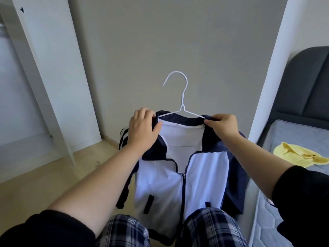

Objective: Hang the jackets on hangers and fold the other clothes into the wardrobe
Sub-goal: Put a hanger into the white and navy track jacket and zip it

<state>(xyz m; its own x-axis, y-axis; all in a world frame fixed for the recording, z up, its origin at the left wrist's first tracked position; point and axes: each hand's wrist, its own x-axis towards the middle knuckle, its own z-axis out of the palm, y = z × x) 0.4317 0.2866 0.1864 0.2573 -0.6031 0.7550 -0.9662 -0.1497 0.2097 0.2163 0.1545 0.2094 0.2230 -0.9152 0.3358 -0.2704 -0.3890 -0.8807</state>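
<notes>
While jacket (158, 177) hangs mid-scene, white hanger (182, 97) arms tucked under collar, left grip (142, 130) clasps collar's left end, fingers curled over fabric; right grip (222, 125) pinches collar's right end beside hanger wire; jacket body drops below both grips; yellow shirt (300, 156) on bed (293, 133), right; wardrobe (53, 68) far left.

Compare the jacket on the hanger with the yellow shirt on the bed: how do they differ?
The jacket is navy and white with a front zip; the yellow shirt is one plain colour. The jacket hangs on a white wire hanger, held at the collar by the left hand and right hand; the yellow shirt lies crumpled on the mattress, untouched. Neither is in the wardrobe yet.
</notes>
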